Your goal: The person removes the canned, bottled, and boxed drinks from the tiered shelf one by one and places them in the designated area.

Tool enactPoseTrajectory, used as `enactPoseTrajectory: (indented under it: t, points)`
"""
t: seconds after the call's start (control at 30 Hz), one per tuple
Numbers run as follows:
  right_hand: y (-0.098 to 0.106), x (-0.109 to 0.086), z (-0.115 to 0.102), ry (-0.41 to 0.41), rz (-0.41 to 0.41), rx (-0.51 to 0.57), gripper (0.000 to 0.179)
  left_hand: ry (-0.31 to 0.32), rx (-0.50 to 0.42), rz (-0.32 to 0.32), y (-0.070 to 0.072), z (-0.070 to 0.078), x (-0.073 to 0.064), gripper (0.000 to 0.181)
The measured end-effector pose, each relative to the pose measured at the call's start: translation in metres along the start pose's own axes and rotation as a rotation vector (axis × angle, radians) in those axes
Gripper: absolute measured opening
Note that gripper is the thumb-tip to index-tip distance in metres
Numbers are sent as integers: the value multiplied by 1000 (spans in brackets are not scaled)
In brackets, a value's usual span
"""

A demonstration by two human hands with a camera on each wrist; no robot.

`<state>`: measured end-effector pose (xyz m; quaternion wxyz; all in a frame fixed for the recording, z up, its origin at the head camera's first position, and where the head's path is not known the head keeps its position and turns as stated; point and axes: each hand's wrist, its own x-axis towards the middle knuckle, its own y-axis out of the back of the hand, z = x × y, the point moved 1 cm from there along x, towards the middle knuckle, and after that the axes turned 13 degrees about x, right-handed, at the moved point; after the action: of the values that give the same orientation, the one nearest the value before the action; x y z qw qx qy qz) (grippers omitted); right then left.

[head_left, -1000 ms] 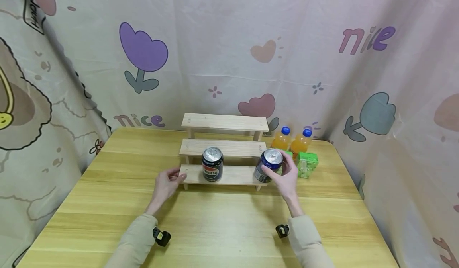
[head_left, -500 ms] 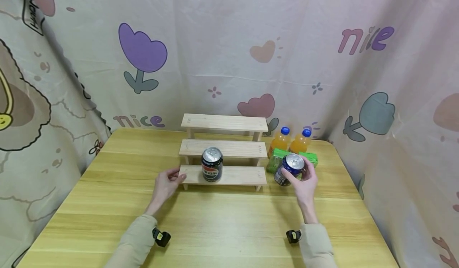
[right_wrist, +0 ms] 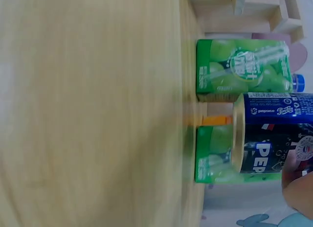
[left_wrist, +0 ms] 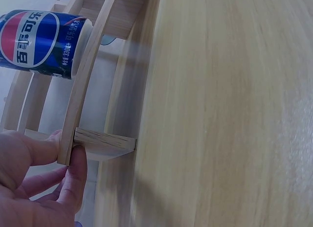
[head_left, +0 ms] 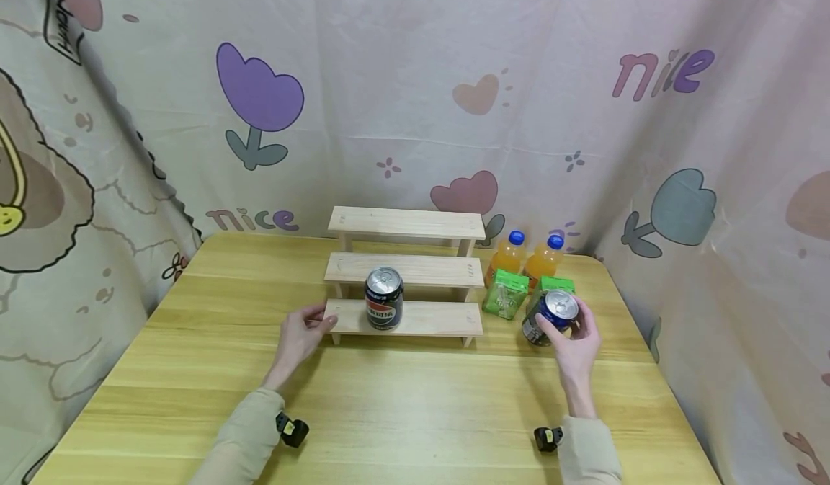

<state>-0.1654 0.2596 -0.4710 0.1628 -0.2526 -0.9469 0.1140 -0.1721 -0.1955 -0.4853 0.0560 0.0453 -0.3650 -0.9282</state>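
My right hand (head_left: 578,341) grips a dark blue Pepsi can (head_left: 550,318) around its side, to the right of the rack. In the right wrist view this can (right_wrist: 274,134) overlaps one green juice box, its base raised above the tabletop. My left hand (head_left: 302,335) pinches the left end of the lowest step of a three-step wooden rack (head_left: 441,318), thumb above and fingers beneath, as the left wrist view shows. Another Pepsi can (head_left: 384,299) stands upright on that step, left of its middle.
Two green juice boxes (head_left: 506,294) stand right of the rack, one partly hidden behind the held can. Behind them are two orange drink bottles (head_left: 506,256) with blue caps. A printed curtain (head_left: 389,74) hangs behind the wooden table (head_left: 402,413).
My right hand has carried its can rightward, from over the lowest step's right end to in front of the right juice box. The left hand and the other can have stayed put.
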Motion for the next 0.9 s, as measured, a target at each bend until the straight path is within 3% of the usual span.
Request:
enactPoseTrajectory:
  t: [0.43, 0.9]
  points:
    - [16, 1, 3, -73, 92, -25, 68, 0, 4, -2, 0, 0, -1, 44]
    - [20, 0, 3, -139, 95, -93, 70, 1, 8, 2, 0, 0, -1, 44]
